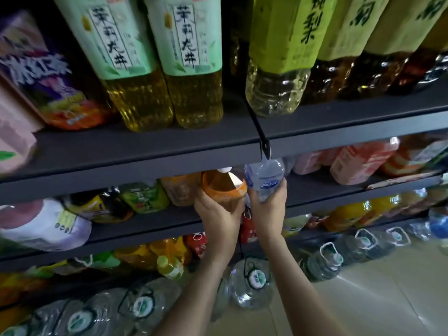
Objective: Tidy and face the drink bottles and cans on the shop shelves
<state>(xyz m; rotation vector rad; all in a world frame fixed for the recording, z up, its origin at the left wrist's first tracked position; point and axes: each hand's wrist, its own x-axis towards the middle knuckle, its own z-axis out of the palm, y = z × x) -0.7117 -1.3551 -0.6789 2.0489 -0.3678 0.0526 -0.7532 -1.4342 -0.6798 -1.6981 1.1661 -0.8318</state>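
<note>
Dark shelf (145, 151): left hand (215, 214) grips orange-labelled bottle (224, 187); right hand (268, 204) grips clear bottle (265, 177).

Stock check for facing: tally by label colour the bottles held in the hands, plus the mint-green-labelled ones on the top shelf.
mint-green-label bottles, top shelf: 2
orange-label bottle, in the left hand: 1
blue-label bottle, clear, in the right hand: 1
Total: 4

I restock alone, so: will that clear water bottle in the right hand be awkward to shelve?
The clear water bottle looks thin-walled, so it may dent under the right hand. It seems full, so probably fairly heavy for its size. Tall and narrow, it could tip if nudged.
</note>
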